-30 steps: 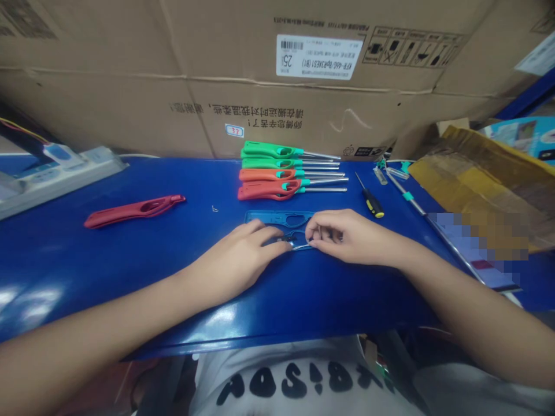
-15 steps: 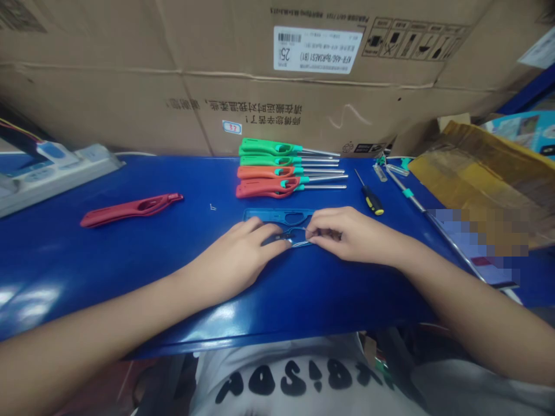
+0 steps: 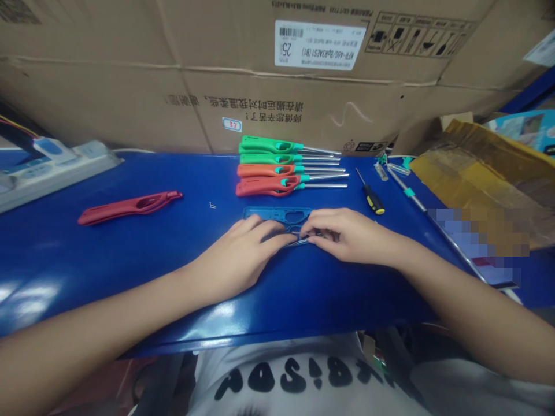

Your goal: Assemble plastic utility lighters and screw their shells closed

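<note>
One blue lighter casing half [image 3: 276,214] lies on the table just beyond my fingers, its hollow inside facing up. Nearer to me is a second blue casing half [image 3: 299,242], mostly covered by both hands, with thin wire-like parts in it. My left hand [image 3: 245,254] is closed on the left part of this half, thumb and fingertips along its edges. Over its right part, my right hand [image 3: 340,236] is closed in a pinch; the small part between its fingertips is too hidden to name.
Assembled green and orange-red lighters [image 3: 269,186] lie in a row behind. A dark red casing [image 3: 130,209] and small screws [image 3: 212,205] are at left, with a power strip [image 3: 56,170]. On the right are a screwdriver [image 3: 373,199], a metal tube [image 3: 437,225] and a cardboard piece [image 3: 481,179].
My right fingertips have shifted slightly left, closer to my left thumb. The left thumb has also moved a little to the right over the casing half.
</note>
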The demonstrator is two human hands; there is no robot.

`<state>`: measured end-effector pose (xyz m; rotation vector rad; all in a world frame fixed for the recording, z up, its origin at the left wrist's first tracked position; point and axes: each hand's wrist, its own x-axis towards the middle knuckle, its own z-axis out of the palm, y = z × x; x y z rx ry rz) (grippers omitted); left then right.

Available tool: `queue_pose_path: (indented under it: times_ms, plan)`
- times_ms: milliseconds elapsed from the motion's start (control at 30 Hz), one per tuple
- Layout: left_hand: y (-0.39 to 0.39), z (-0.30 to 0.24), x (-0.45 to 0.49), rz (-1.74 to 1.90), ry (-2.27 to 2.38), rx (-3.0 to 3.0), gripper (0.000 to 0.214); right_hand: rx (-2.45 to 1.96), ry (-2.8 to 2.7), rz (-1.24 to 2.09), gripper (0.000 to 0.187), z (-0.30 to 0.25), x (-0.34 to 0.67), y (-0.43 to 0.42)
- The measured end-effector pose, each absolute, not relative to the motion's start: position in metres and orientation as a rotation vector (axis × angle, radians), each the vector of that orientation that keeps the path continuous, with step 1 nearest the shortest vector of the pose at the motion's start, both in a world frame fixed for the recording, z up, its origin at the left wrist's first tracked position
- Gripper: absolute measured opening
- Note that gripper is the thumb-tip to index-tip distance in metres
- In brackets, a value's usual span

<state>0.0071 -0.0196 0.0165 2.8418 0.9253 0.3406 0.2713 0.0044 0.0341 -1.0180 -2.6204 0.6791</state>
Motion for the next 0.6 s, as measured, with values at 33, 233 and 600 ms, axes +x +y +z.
queue_pose_path:
  times_ms: [33, 233, 600]
  plan:
    - [-0.0194, 0.0161, 0.0072, 0.35, 0.925, 2.823, 0.046, -1.018, -2.622, 0.679, 0.019, 0.034, 0.271, 0.0044]
    - [-0.0182, 0.0135, 0.0086, 0.452, 0.919, 2.703, 0.04, -1.0, -2.626, 0.71, 0.019, 0.0346, 0.2687, 0.0027]
    - [-0.0195, 0.0128, 0.01, 0.528, 0.906, 2.666, 0.037, -1.041, -2.647, 0.631, 0.019, 0.0369, 0.2658, -0.0003]
